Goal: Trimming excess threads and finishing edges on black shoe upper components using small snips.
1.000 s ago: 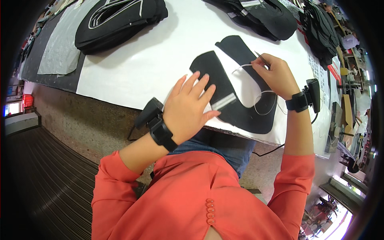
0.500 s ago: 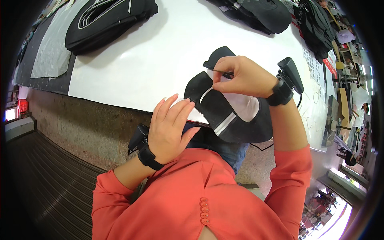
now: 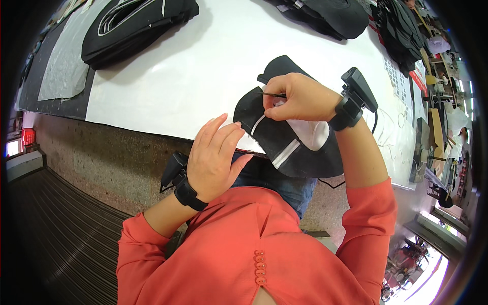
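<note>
Right hand (image 3: 300, 99) pinching thin white cord (image 3: 257, 124), curved black piece (image 3: 272, 138), perhaps foam, left hand (image 3: 211, 160) flat, unclenched

Showed speckled floor (image 3: 117, 152) along the near edge of the worktable (image 3: 147, 109), ribbed dark surface (image 3: 66, 229) nearer, bright opening (image 3: 429, 277) beyond the near-right corner.

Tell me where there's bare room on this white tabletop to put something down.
The widest free patch of white tabletop lies between the white-trimmed black bundle at upper left and the curved black piece. It's crowded around the left hand and right hand, and at upper right, where black stacks sit.
</note>
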The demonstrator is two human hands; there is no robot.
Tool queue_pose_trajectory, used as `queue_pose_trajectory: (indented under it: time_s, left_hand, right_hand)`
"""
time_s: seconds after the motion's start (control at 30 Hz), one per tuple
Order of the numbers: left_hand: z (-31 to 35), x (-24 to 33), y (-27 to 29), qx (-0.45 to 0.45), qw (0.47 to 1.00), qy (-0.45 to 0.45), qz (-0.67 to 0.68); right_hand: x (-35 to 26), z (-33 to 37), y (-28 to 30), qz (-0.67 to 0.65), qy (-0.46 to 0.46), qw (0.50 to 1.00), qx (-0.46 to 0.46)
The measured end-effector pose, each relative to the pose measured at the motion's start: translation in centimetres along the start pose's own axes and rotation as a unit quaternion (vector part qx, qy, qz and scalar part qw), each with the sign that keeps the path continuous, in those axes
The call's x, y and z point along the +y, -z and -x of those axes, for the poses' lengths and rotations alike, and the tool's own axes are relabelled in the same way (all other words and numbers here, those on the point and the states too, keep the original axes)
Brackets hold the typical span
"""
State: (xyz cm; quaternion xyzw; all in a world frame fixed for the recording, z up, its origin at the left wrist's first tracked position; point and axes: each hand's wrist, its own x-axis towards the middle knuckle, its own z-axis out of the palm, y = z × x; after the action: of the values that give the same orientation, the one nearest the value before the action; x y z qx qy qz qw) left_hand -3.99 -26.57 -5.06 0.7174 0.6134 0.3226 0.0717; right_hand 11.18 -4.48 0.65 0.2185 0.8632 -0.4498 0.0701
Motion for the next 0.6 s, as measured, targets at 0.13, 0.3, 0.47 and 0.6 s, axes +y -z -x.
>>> queue_pose_trajectory:
  time_s: [0.13,0.3,0.47,0.6]
  left_hand:
    - [-0.17,0.10,-0.06,-0.001,1.000,0.000,-0.002]
    - [-0.35,0.12,0.10,-0.004,1.000,0.001,-0.009]
    - [-0.51,0.12,0.18,-0.006,1.000,-0.002,-0.015]
    - [-0.72,0.19,0.28,-0.012,1.000,0.001,-0.018]
  right_hand:
    - [0.02,0.19,0.04,0.006,0.002,1.000,0.004]
    - [-0.32,0.05,0.04,0.013,-0.007,1.000,-0.005]
    - [-0.25,-0.01,0.12,0.004,-0.013,1.000,-0.008]
    - [-0.44,0.00,0.15,0.005,-0.016,1.000,-0.010]
